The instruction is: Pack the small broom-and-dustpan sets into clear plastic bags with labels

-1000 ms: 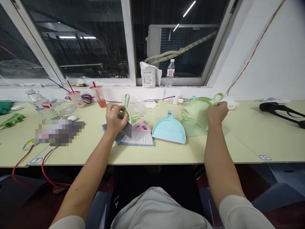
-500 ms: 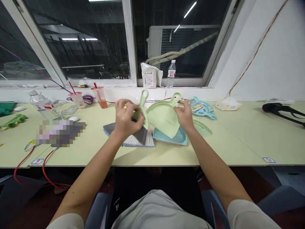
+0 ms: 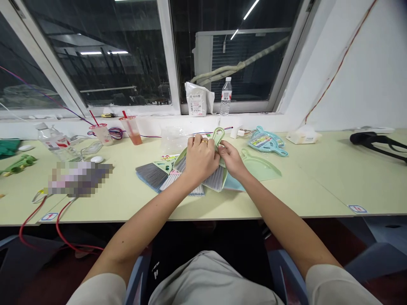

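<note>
My left hand [image 3: 202, 159] is closed around a small green hand brush, its grey bristles [image 3: 215, 179] pointing down toward me. Behind the brush is a light green dustpan [image 3: 178, 160], mostly covered by the brush and my fingers. My right hand [image 3: 232, 159] pinches near the handle [image 3: 218, 134], where brush and dustpan meet. Under and left of my hands lie a grey-bristled brush [image 3: 153, 176] and a white-bristled brush [image 3: 170, 181]. A blue dustpan [image 3: 233, 184] shows partly below my right hand, with another green dustpan [image 3: 262, 167] flat on the table beside it.
Blue brush-and-dustpan sets [image 3: 266, 142] lie behind to the right, near a tissue pack [image 3: 304, 135]. Drink cups [image 3: 131, 130], a lying bottle [image 3: 55, 142] and a blurred item with red cables [image 3: 79, 180] are at left. A water bottle [image 3: 226, 97] stands on the sill.
My left hand has moved right with the brush, which now lies against the dustpan. The dustpan has shifted left and turned, and my right hand has moved slightly left and lower.
</note>
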`<state>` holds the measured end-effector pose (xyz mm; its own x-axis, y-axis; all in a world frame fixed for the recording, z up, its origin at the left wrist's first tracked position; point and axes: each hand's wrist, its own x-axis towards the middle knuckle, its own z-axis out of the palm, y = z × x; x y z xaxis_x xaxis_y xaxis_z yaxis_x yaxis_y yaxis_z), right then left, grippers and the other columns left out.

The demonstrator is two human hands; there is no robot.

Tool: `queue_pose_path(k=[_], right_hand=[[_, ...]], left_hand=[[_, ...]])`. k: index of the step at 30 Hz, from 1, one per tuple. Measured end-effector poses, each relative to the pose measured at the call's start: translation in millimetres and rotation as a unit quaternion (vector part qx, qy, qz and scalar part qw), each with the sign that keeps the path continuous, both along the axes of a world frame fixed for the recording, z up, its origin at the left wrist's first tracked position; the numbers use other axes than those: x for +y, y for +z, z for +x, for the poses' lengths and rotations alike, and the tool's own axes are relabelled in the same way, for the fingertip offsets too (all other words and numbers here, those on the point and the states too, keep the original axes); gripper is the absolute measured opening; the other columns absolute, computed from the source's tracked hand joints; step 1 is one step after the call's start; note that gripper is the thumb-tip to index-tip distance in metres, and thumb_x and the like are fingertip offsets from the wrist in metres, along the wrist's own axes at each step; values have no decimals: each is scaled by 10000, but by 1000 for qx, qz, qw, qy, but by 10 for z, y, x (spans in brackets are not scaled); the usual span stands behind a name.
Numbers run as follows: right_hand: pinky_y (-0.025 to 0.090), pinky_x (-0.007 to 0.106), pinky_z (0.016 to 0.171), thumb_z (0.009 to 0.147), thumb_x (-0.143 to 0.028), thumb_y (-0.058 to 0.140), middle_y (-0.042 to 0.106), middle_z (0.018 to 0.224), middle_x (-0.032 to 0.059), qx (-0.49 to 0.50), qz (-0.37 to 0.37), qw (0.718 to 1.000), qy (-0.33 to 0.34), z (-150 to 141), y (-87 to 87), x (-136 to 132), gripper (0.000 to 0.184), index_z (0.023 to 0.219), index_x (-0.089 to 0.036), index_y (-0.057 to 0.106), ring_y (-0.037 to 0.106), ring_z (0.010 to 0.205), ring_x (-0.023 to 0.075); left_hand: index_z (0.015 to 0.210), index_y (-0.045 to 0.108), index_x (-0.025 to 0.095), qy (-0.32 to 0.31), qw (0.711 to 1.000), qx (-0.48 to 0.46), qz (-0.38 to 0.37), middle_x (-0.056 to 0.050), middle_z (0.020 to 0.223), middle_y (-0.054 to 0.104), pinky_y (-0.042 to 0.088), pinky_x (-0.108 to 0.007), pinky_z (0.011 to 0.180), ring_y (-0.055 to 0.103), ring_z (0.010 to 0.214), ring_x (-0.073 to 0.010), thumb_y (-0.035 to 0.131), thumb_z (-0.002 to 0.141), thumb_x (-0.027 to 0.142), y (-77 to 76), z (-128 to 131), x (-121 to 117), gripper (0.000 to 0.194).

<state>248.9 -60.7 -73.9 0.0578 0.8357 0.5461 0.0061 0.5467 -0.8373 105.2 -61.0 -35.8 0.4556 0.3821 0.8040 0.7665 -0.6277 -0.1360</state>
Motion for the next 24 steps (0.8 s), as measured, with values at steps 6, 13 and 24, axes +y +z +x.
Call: queue_pose_path(k=[6,13,24], right_hand=[[502,300,738,759,-611,777,704,864,11,40,-22,999,20,32,-22,57,435,970,-249,662,630,793,196],[449,286,669,772,-570,776,635,792,1,17,-27,999,17,71,-28,72,366,921,-251,675,552,719,171],[369,270,605,829,-532,739,527,689,-28,-51,-12,998,30,45,-33,24,337,797,-227,600,460,645,139]], left_hand=[[900,714,157,-64,997,16,-32,-180,916,670,411,-540,922,545,1064,-366,518,942,210,9,-64,-1,207],[1280,638,161,-170,955,-30,-241,-151,1208,657,466,-447,974,580,1148,-320,705,840,338,318,-378,315,480],[750,656,165,-299,815,-165,-468,11,680,550,385,-286,626,487,653,-137,718,793,391,0,-454,482,239]])
